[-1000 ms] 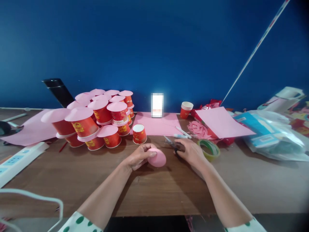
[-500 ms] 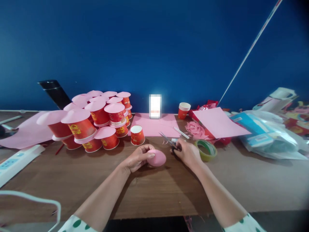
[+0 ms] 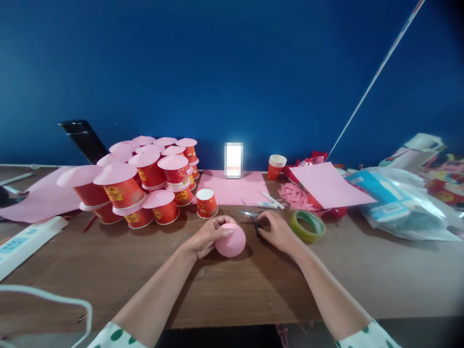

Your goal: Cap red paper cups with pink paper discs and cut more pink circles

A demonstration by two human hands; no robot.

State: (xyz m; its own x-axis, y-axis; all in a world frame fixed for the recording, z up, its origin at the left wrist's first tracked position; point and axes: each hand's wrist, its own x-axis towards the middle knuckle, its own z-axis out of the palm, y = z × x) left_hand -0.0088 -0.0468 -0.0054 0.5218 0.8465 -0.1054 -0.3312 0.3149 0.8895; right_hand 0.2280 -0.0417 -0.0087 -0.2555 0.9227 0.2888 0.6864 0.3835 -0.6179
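My left hand (image 3: 208, 238) pinches a round pink paper disc (image 3: 231, 241) at its left edge, thumb on top, with the flat face toward me. To the right of the disc, my right hand (image 3: 277, 231) has its fingers on the black handles of a pair of scissors (image 3: 249, 213). Their blades are parted and point left, apart from the disc. Just beyond the left hand stands a red paper cup (image 3: 207, 203) with a white top. A roll of tape (image 3: 308, 227) lies close to my right wrist, and a white glue pen (image 3: 267, 205) is behind the scissors.
Red cups topped with pink paper discs (image 3: 116, 175) are stacked at the left. Pink sheets (image 3: 235, 191) lie under a glowing phone (image 3: 233, 159) against the blue wall. Stacked cups (image 3: 277, 167), pink scraps (image 3: 294, 195) and a plastic bag (image 3: 402, 205) stand rightward; a power strip (image 3: 31, 244) lies left.
The disc has turned in my left hand and now shows more of its round face. In my right hand the scissors have swung, their blades now pointing more to the left.
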